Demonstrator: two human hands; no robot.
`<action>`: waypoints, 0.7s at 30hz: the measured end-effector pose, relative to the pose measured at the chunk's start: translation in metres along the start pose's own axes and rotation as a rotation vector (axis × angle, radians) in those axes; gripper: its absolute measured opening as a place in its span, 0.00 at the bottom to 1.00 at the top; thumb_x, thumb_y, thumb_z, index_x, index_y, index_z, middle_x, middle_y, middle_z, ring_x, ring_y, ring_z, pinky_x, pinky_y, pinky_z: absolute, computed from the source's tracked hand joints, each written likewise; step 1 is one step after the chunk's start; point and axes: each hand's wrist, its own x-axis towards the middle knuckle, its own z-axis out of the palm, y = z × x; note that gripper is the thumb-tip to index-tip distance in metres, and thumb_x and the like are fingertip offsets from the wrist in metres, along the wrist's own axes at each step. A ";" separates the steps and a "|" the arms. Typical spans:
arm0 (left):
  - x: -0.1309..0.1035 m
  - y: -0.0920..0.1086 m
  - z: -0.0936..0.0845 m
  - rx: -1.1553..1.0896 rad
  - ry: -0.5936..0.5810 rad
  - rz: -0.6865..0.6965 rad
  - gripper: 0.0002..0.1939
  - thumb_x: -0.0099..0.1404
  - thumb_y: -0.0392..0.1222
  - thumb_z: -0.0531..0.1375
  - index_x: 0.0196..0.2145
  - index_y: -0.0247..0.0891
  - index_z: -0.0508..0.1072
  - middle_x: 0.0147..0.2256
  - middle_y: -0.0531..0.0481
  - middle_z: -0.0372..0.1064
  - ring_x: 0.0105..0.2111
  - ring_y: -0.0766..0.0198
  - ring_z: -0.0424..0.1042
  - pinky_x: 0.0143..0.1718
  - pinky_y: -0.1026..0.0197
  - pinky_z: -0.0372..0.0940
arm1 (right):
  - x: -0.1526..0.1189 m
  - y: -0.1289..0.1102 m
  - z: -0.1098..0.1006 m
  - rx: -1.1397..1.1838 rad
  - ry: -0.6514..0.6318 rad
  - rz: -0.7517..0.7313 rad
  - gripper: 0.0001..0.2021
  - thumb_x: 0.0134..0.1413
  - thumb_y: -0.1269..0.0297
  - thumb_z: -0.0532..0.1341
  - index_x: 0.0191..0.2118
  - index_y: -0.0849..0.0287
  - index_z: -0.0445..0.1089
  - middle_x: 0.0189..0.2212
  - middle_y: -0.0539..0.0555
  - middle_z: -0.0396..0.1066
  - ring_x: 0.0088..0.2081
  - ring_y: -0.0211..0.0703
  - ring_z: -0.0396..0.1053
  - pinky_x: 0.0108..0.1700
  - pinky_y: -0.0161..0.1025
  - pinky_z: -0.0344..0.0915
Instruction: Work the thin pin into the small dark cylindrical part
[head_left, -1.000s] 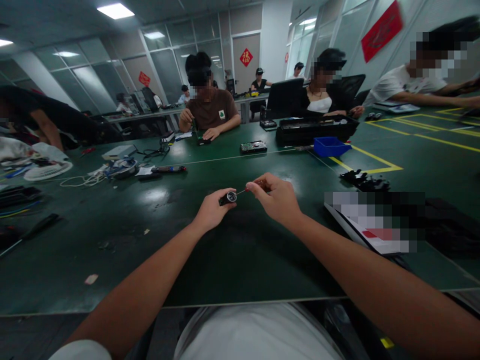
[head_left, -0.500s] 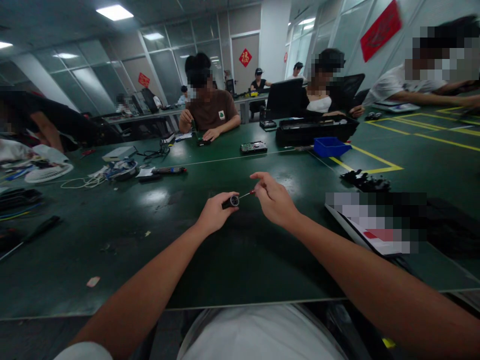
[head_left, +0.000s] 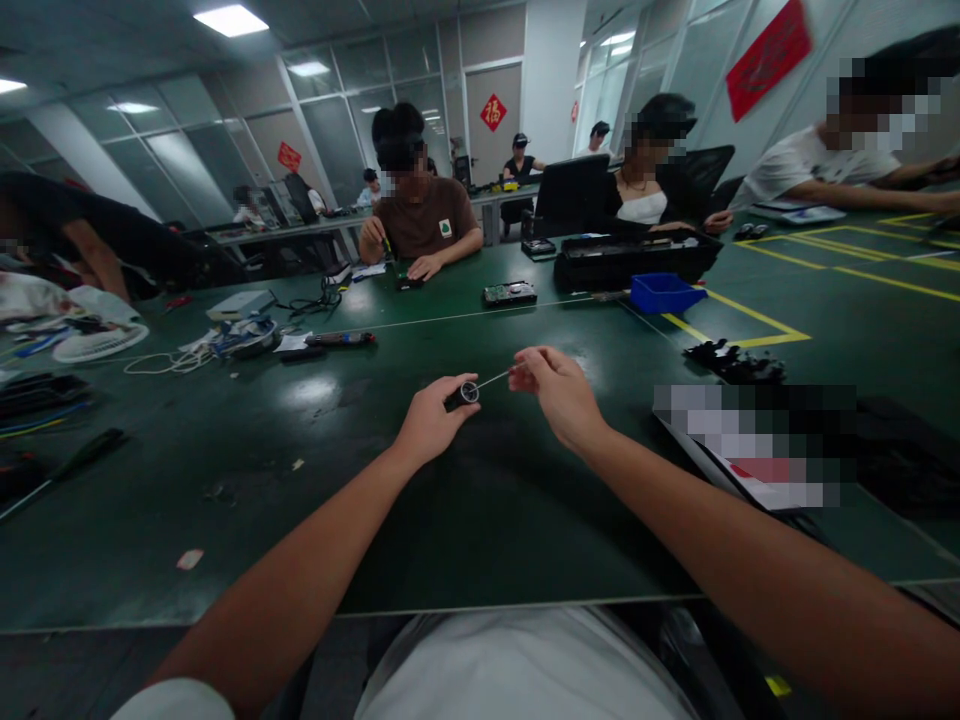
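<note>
My left hand (head_left: 427, 420) is closed around a small black cylindrical part (head_left: 468, 393), whose round, silver-rimmed end faces toward me. To its right, my right hand (head_left: 562, 402) pinches the handle of a thin screwdriver (head_left: 493, 380). The metal shaft slants down to the left and its tip meets the rim or open end of the cylinder; how deep it sits I cannot tell. Fingers hide most of the reddish handle. Both hands are held above the green table (head_left: 480, 540).
A hard drive (head_left: 510, 293), a blue bin (head_left: 666, 293) and a black casing (head_left: 637, 260) lie farther back. On the left are a black tool (head_left: 341, 340), tangled cables (head_left: 244, 338) and a long screwdriver (head_left: 86, 453). A tablet-like device (head_left: 739, 450) lies right. Co-workers sit around the table.
My right hand's fingers have drawn in around the screwdriver handle, where the index finger stuck out before. More of the shaft shows. My left hand keeps its hold on the cylinder.
</note>
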 end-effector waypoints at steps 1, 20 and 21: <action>0.000 0.001 -0.001 0.005 0.000 0.023 0.22 0.62 0.35 0.65 0.54 0.42 0.74 0.51 0.47 0.73 0.53 0.57 0.70 0.59 0.51 0.61 | 0.003 0.003 -0.002 0.075 -0.009 0.093 0.12 0.62 0.53 0.55 0.35 0.55 0.66 0.28 0.53 0.71 0.29 0.43 0.71 0.37 0.46 0.72; 0.000 0.005 0.000 0.066 -0.042 -0.024 0.23 0.61 0.35 0.66 0.54 0.41 0.74 0.49 0.47 0.74 0.50 0.57 0.71 0.56 0.54 0.63 | -0.005 -0.004 0.001 -0.137 0.003 -0.138 0.12 0.62 0.52 0.56 0.36 0.55 0.67 0.27 0.50 0.73 0.29 0.40 0.71 0.35 0.41 0.68; 0.000 0.004 0.000 0.066 -0.038 -0.027 0.23 0.61 0.35 0.66 0.54 0.41 0.74 0.49 0.47 0.74 0.50 0.57 0.72 0.56 0.54 0.63 | -0.005 -0.006 0.001 -0.158 -0.002 -0.143 0.12 0.62 0.52 0.56 0.35 0.56 0.68 0.27 0.51 0.73 0.29 0.41 0.71 0.35 0.41 0.68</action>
